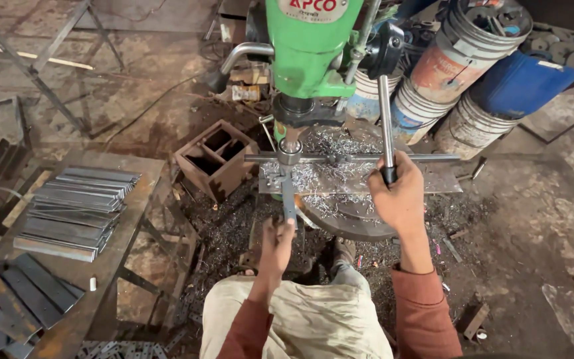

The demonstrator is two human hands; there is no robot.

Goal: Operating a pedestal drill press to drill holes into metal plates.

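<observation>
Right hand clenched on feed lever; left hand gripping strip under chuck. Swarf across drill table; stacked strips untouched on left table.

rust-red long sleeves cover both forearms down to the wrists; pale cream trousers at six o'clock; hands bare.
</observation>
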